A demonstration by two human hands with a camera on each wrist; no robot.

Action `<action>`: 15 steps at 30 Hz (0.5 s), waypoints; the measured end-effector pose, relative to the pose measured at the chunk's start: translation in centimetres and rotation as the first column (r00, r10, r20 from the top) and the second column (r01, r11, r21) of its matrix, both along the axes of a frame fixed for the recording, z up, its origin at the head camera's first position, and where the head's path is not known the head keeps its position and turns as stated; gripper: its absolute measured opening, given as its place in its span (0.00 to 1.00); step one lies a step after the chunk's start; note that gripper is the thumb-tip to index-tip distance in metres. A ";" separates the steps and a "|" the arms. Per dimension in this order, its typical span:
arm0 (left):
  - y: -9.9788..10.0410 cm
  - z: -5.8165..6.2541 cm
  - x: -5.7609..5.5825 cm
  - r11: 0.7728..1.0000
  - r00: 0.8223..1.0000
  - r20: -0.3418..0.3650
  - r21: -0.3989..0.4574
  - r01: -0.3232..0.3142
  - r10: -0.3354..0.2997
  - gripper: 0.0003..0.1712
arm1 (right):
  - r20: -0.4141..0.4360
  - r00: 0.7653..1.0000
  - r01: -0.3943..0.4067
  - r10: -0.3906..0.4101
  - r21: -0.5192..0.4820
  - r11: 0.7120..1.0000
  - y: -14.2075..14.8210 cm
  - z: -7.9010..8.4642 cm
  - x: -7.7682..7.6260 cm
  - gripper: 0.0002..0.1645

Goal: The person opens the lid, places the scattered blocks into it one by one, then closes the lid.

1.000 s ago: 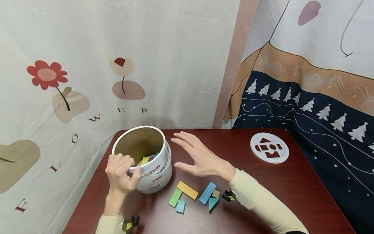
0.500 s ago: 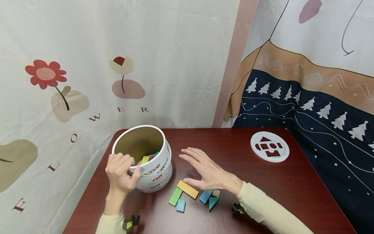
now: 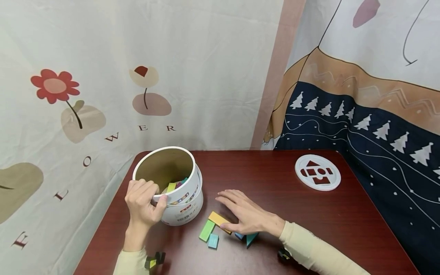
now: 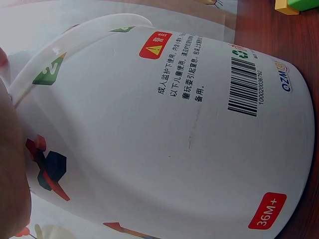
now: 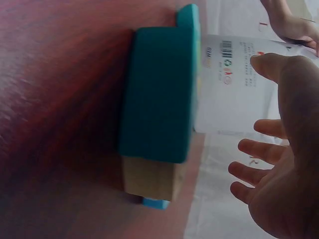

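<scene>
My left hand point(image 3: 142, 202) grips the near rim of a white bucket point(image 3: 183, 212), fingers over the edge and thumb outside. The bucket tilts toward me, and several coloured blocks, a yellow one point(image 3: 171, 187) among them, lie inside. Over the loose blocks on the table hovers my right hand point(image 3: 249, 215), fingers spread and holding nothing. Its thumb overlaps the orange block point(image 3: 218, 219) in the head view. Left of it lie a green block point(image 3: 207, 230) and a light blue block point(image 3: 213, 241). A teal triangle point(image 5: 159, 94) and a natural wood block point(image 5: 149, 177) show up close in the right wrist view.
A white disc with cut-out shapes point(image 3: 301, 165) lies at the back right of the dark red table point(image 3: 343, 229). Behind the table hangs a printed curtain point(image 3: 213, 76). The bucket's handle point(image 4: 99, 25) loops along its side.
My right hand has come down and toward me, from beside the bucket to over the blocks, partly covering the blue and orange ones. The left hand and bucket have stayed put.
</scene>
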State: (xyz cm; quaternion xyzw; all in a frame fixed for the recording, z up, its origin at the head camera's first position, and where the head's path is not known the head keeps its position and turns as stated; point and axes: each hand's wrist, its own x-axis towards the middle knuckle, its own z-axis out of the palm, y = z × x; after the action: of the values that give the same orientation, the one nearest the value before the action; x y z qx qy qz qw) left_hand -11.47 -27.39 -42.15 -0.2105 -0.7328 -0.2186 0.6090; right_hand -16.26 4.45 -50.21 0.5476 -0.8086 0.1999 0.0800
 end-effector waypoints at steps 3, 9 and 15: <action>0.0 0.0 0.0 1.000 1.000 -0.005 0.002 0.001 -0.001 0.19 | -0.009 1.000 -0.005 0.006 0.021 1.000 -0.2 -0.7 0.1 0.46; 0.2 0.0 -0.1 1.000 1.000 -0.011 0.007 0.006 -0.005 0.19 | -0.041 0.999 -0.016 0.018 0.049 0.999 -0.6 -1.4 0.4 0.45; 0.2 0.1 -0.1 1.000 1.000 -0.012 0.011 0.010 -0.010 0.19 | -0.046 0.999 0.013 -0.008 0.104 0.994 -0.8 -2.0 0.6 0.45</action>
State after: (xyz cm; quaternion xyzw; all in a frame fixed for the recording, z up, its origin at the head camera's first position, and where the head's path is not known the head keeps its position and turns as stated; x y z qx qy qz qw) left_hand -11.54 -27.18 -42.07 -0.2121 -0.7269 -0.2245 0.6133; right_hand -15.67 3.67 -52.16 0.5511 -0.8188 0.1445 0.0707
